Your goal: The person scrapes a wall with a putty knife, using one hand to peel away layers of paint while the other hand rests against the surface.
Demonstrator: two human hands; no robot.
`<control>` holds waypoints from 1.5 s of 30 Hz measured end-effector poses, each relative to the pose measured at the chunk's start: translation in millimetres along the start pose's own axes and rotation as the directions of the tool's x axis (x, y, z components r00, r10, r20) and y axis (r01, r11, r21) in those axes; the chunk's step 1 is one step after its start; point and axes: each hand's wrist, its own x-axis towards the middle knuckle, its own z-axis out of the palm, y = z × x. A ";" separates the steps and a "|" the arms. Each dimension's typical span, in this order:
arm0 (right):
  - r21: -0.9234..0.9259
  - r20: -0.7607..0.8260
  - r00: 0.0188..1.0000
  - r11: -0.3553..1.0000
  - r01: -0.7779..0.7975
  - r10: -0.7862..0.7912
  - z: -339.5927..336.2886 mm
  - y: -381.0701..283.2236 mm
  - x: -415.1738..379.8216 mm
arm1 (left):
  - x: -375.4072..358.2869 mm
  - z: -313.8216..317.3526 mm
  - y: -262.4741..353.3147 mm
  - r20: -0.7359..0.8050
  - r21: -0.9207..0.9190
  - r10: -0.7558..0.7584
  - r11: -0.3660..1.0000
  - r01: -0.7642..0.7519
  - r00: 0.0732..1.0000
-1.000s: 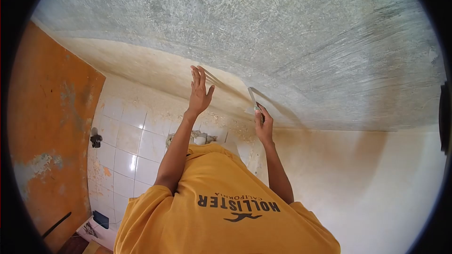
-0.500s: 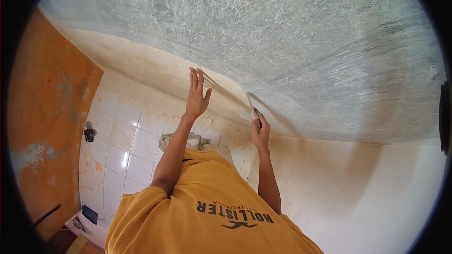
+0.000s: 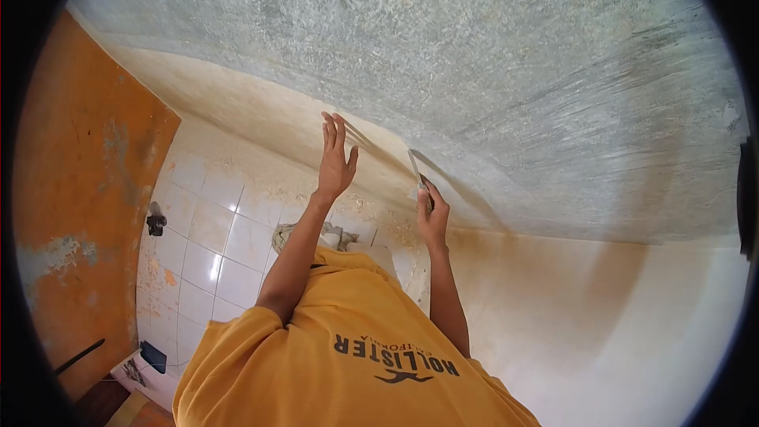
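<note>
My right hand [image 3: 433, 220] is closed round the handle of a scraper [image 3: 416, 166]. The blade points up, its edge at the wall along the border between grey and cream areas. My left hand [image 3: 336, 166] is open, fingers stretched out, its fingertips at the cream lower part of the wall [image 3: 261, 103]. Above both hands spreads the rough, mottled grey-blue surface [image 3: 443, 47], streaked with dark scratches on the right. The scraper's handle is mostly hidden in my fingers.
White floor tiles [image 3: 237, 241] carry scattered flakes. A crumpled cloth-like bundle [image 3: 285, 235] lies near my body. An orange wall [image 3: 87, 182] with peeled patches stands at left, near a small dark object [image 3: 156, 223] and a dark flat item [image 3: 153, 357]. A pale wall [image 3: 545, 316] is at right.
My right hand and the scraper have shifted slightly up and left, and the blade now shows narrower. My left hand stays open at nearly the same spot.
</note>
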 end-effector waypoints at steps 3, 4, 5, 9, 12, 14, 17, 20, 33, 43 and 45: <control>0.028 -0.018 0.997 0.997 -0.073 0.074 -0.3 -1.5 -9.3 | 0.0 0.7 0.3 -0.005 0.004 0.013 1.000 -0.013 1.000; 0.041 -0.043 0.997 0.997 -0.069 0.071 0.4 0.8 -10.9 | 1.6 -0.3 -0.1 -0.010 0.008 0.028 1.000 -0.028 1.000; 0.042 -0.041 0.998 0.998 -0.038 0.040 2.2 3.0 -6.6 | 4.3 -1.5 -0.6 -0.007 0.007 0.035 0.999 -0.035 0.999; 0.031 0.005 0.999 0.998 -0.052 0.052 5.4 -2.4 -2.1 | 1.3 0.3 -0.9 0.000 -0.004 0.019 1.000 -0.019 1.000; 0.074 -0.012 0.999 0.996 -0.049 0.050 2.5 1.5 -6.3 | -0.5 0.5 -1.9 0.012 -0.005 0.005 1.000 -0.005 1.000; 0.079 -0.022 1.000 0.997 -0.010 0.012 6.2 7.5 -0.8 | 4.2 -3.0 -3.3 0.016 -0.002 0.019 1.000 -0.019 1.000; 0.058 0.011 0.999 0.998 -0.031 0.030 8.7 8.9 3.5 | 1.8 -1.8 -3.3 0.013 -0.008 0.016 1.000 -0.016 1.000; 0.126 0.026 0.991 0.983 -0.135 0.133 9.6 4.4 -5.0 | -1.9 1.1 -2.3 0.006 -0.004 -0.012 1.000 0.012 1.000; 0.197 -0.024 0.998 0.979 -0.057 0.062 17.8 -1.3 -2.5 | 1.7 0.1 -3.5 -0.009 0.011 0.041 0.999 -0.041 0.999; 0.178 -0.001 1.000 0.984 -0.001 0.002 21.7 12.6 5.0 | 2.4 1.7 -3.4 -0.007 0.002 0.013 1.000 -0.013 1.000; 0.248 0.025 0.996 0.965 -0.088 0.085 18.3 7.4 1.5 | 2.9 5.3 -3.7 -0.012 -0.017 -0.008 1.000 0.008 1.000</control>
